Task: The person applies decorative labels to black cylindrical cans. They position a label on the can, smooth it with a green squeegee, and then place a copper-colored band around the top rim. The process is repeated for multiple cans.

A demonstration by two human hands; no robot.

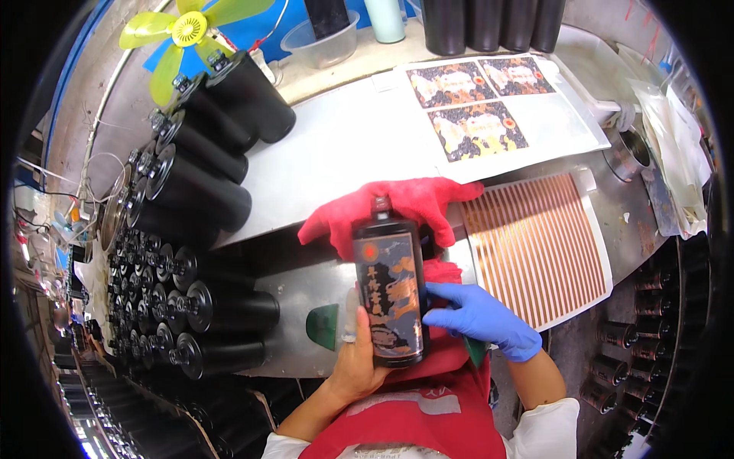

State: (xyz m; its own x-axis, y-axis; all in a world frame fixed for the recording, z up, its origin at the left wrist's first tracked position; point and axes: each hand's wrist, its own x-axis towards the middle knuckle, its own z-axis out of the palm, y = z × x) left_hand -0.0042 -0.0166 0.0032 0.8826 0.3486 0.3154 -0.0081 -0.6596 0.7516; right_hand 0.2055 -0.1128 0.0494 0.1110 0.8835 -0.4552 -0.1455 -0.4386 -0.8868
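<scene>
A glossy black bottle [391,298] with a dark, orange and pale decorated label leans neck-away on a red cloth [436,200], in front of me. My left hand [356,356], bare and with a ring, grips its lower left side, thumb along the edge. Against its right side press the fingers of my right hand [482,315], in a blue glove. One green flat piece [323,327] lies left of the bottle. Another green piece [475,350] shows just below the glove; whether the right hand holds it I cannot tell.
Black bottles [195,187] stand crowded on the left, beside a yellow-green fan [189,30]. A label sheet [474,126] lies on the white board [329,153]. To the right are a copper-striped sheet [535,249] and a metal cup [628,155]. More bottles [612,367] sit low right.
</scene>
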